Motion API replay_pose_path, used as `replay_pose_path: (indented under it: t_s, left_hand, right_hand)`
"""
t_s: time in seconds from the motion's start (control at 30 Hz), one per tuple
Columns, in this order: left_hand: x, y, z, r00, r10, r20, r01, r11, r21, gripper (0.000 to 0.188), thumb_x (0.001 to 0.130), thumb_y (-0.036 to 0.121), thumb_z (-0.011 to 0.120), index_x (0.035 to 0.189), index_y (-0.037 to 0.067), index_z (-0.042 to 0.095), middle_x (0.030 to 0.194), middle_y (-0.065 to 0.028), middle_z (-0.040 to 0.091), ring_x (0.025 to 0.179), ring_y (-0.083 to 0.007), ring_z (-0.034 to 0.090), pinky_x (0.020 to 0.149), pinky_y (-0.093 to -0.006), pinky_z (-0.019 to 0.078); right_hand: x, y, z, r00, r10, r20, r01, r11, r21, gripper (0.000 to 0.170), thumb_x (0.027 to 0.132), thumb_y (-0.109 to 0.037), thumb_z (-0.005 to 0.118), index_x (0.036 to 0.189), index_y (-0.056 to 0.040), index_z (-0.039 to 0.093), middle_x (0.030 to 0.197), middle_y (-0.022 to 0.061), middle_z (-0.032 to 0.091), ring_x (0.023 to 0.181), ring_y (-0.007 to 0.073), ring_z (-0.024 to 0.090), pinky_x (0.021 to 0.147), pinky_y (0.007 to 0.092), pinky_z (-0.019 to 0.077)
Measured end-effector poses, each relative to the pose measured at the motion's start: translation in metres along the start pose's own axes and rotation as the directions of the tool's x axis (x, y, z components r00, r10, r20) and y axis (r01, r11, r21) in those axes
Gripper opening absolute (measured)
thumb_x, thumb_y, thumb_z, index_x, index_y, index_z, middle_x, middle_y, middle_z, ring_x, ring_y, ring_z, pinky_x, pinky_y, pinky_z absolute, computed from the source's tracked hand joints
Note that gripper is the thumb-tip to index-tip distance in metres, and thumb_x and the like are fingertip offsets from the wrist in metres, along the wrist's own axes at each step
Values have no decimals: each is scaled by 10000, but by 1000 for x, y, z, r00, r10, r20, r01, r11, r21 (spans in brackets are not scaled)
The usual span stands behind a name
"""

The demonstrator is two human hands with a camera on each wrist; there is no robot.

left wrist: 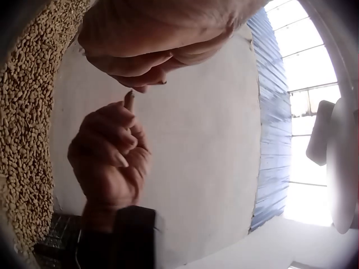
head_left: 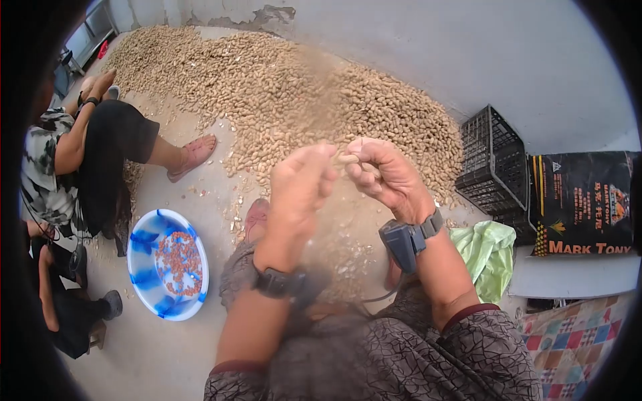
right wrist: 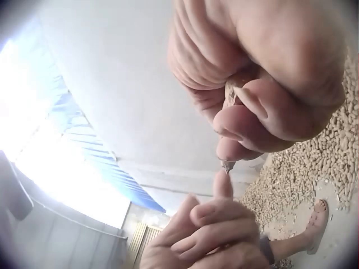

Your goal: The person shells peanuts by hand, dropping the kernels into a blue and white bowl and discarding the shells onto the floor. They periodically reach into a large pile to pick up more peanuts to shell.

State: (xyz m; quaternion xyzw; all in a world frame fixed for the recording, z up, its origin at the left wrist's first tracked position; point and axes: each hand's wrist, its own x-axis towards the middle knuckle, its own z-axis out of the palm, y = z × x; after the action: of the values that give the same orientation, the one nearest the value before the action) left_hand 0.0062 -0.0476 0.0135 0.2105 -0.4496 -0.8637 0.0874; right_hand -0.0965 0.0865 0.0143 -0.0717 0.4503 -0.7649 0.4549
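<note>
A peanut (head_left: 348, 159) in its shell is pinched by the right hand (head_left: 391, 177) in front of the body. The right wrist view shows a shell (right wrist: 231, 95) inside the curled right fingers, and a small tip (right wrist: 227, 165) poking out below them. The left hand (head_left: 301, 180) is blurred, its fingers bent, close beside the peanut. One left fingertip (right wrist: 223, 185) meets that small tip. Whether the left hand grips anything is hidden. In the left wrist view the left hand (left wrist: 162, 45) is above the right hand (left wrist: 112, 157).
A large peanut heap (head_left: 267, 93) lies along the wall. To the left stands a blue-and-white basin (head_left: 139, 267) with reddish kernels (head_left: 179, 260). Black crates (head_left: 491, 157), a black sack (head_left: 582, 200) and a green bag (head_left: 485, 257) are at right. Other people sit at left.
</note>
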Motion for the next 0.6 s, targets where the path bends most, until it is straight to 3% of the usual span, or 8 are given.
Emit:
replay_pose_path:
  t_s: [0.03,0.13,0.27,0.37,0.43,0.47,0.53,0.6]
  left_hand:
    - [0,-2,3,999,21,32,-23,997,77,200,908,200,539,967,22,607,701,-2,579,498,-23,454,382,-143,286]
    - [5,-15,7,980,62,189,-79,993,83,182,897,182,556,940,15,615,715,0,582,533,-19,464,431,-138,322]
    - [5,-21,19,961,26,275,-34,999,27,182,883,155,572,945,-12,606,736,-6,592,576,-16,472,491,-136,356]
    - [1,-24,31,921,74,382,-35,993,-110,179,872,122,578,956,-35,598,763,-17,606,599,-18,471,525,-134,367]
    - [0,-25,37,896,66,438,-20,994,-108,145,861,64,558,952,-47,581,833,-80,626,762,-156,617,716,-270,505]
    - [0,-25,41,895,66,441,-23,995,-101,145,861,64,558,952,-47,581,833,-80,626,762,-156,617,716,-270,505]
    - [-1,-29,49,920,56,388,-23,996,-89,150,866,84,569,968,-24,591,789,-27,614,581,-24,461,506,-136,354]
    - [2,-34,53,927,57,371,-14,993,-119,135,864,81,567,955,-15,593,783,-25,610,579,-24,462,500,-136,351]
  right_hand:
    - [-7,-4,4,999,29,27,-26,996,-85,98,840,-100,534,848,-18,588,693,2,562,518,23,484,437,141,388]
    - [-27,-7,17,995,-2,-101,-5,998,-67,99,838,-96,523,816,-18,580,662,4,559,500,20,475,384,135,344]
    - [-38,-2,-1,985,-7,-171,3,1000,-21,111,845,-109,523,809,-17,573,672,13,565,496,24,472,375,139,328]
    - [-45,-1,-11,980,12,-198,26,982,187,134,867,-83,517,881,44,554,678,60,584,449,49,470,322,151,349]
    - [-50,0,-14,982,21,-186,41,945,325,131,865,-88,523,899,35,552,678,46,568,471,46,464,339,152,347]
    - [-51,-1,-16,983,16,-182,45,943,330,131,865,-88,523,899,35,552,678,46,568,471,46,464,339,152,347]
    - [-53,2,-20,984,-33,-177,80,961,264,105,850,-131,545,835,-28,563,682,7,551,509,32,457,388,141,313]
    - [-56,5,-19,986,-67,-152,103,963,248,103,851,-136,548,837,-35,561,676,-1,541,507,31,450,393,141,309]
